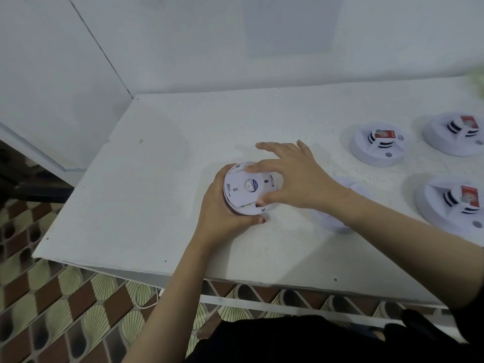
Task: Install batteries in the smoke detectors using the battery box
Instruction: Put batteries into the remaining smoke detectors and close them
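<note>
Detector [248, 189] lies back-up near the middle of the table [157, 179], my left hand [222, 213] curled round its left rim. My right hand [293, 179] pinches its back between thumb and forefinger (remaining fingers splayed wide). Three other detectors [377, 144] sit face-up, right.
</note>
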